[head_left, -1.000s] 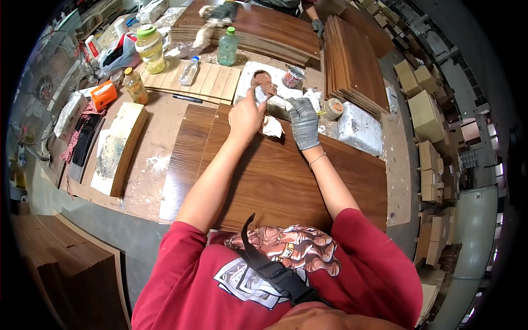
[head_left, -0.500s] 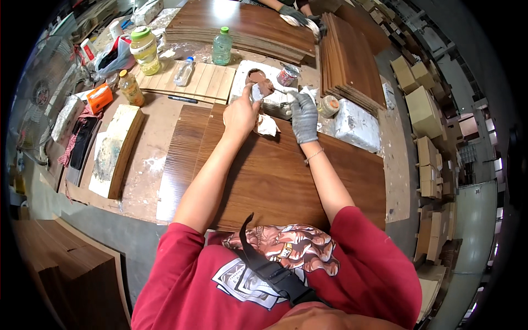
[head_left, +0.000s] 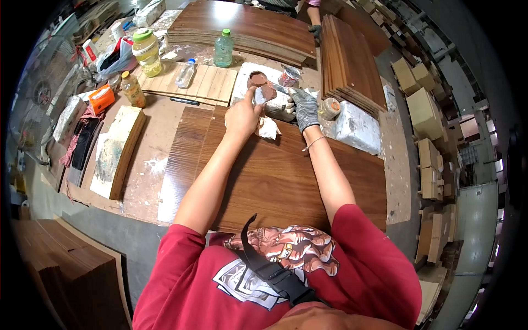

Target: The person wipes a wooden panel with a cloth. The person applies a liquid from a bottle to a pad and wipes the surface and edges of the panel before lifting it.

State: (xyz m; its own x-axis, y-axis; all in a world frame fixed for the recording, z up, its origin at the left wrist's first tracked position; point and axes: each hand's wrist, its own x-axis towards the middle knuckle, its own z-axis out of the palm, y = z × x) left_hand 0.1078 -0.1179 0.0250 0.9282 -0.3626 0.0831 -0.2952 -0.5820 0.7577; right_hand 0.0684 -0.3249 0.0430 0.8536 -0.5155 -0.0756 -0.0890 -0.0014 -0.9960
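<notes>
My bare left hand (head_left: 240, 117) grips a pale scraper (head_left: 258, 97) with a lump of brown paste (head_left: 268, 92) on its face. In a grey glove, my right hand (head_left: 305, 107) is closed around a thin tool like a putty knife (head_left: 279, 88), its tip close to the paste. Just beyond the scraper, a round tub of brown paste (head_left: 257, 78) stands on a white wrapped block (head_left: 242, 82). Crumpled paper (head_left: 268, 128) lies beside my left hand on a dark brown wood-grain panel (head_left: 275, 176).
A paint-smeared can (head_left: 290, 77), a small jar (head_left: 330, 108) and a white block (head_left: 357, 126) stand to the right. Panel stacks (head_left: 352, 66) rise behind, where a co-worker's gloved hand (head_left: 315, 33) rests. Several bottles (head_left: 223, 49) and pale slats (head_left: 212, 81) are at left.
My right hand has turned and brought the thin tool in toward the paste. The co-worker's hands have shifted, one now low beside the right panel stack.
</notes>
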